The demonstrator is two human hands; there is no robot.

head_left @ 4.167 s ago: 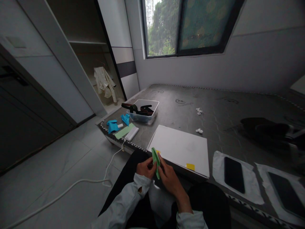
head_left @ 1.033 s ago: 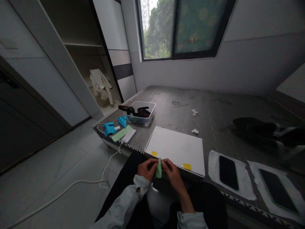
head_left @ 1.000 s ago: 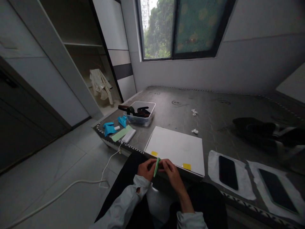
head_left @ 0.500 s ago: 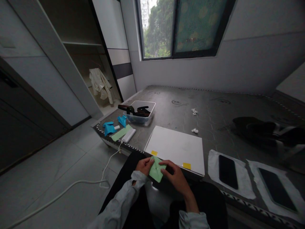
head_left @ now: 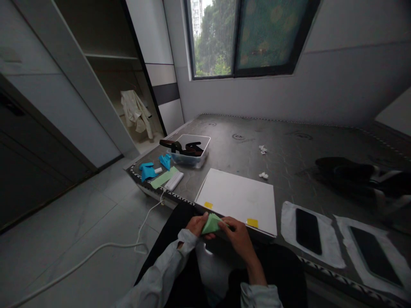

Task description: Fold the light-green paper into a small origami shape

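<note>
Both my hands hold a folded green paper (head_left: pixel 211 224) just below the near edge of a white board (head_left: pixel 239 198) that lies on the grey mattress (head_left: pixel 282 147). My left hand (head_left: pixel 196 224) pinches the paper's left side. My right hand (head_left: pixel 237 236) grips its right side with curled fingers. The paper is spread into a wedge between them, over my lap.
Two yellow tabs (head_left: pixel 252 223) sit on the board's near edge. To the left lie blue folded papers (head_left: pixel 148 171), a green sheet (head_left: pixel 164 177), a white charger (head_left: pixel 174 181) with its cable and a clear box (head_left: pixel 190 149). Two black phones (head_left: pixel 307 231) rest on white cloths at right.
The green paper went from a narrow upright strip to an opened flat shape, then to a wedge tilted between my hands. Both hands stayed near the board's edge.
</note>
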